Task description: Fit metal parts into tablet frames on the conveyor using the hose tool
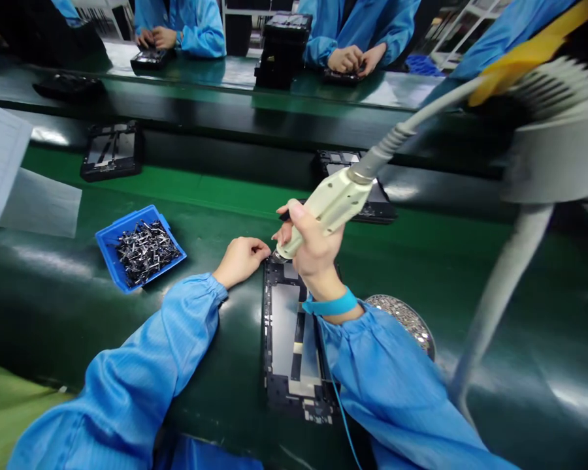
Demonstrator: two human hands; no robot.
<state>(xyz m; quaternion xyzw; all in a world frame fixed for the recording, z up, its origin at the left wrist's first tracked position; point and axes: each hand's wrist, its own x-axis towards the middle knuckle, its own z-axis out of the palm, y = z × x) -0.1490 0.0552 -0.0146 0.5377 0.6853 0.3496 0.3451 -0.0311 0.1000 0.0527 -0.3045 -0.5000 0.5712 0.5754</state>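
An electric screwdriver [330,202] with a cream body and grey cable is gripped in my right hand [316,248], tilted with its tip down at the far left corner of a flat device chassis [284,326]. The chassis is black with silvery panels and dark ribbon strips, and lies lengthwise before me. My left hand [242,261] rests beside that same corner, thumb and fingertips pinched together close to the screwdriver tip; whatever is between them is too small to make out. A blue band circles my right wrist, with a thin blue cord hanging from it.
A blue bin [140,248] of small metal parts stands to the left; a round dish [404,320] of shiny small pieces sits right, partly behind my sleeve. Other chassis [112,151] lie beyond. A lamp post [502,294] rises at right. Co-workers' hands [355,60] work across the bench.
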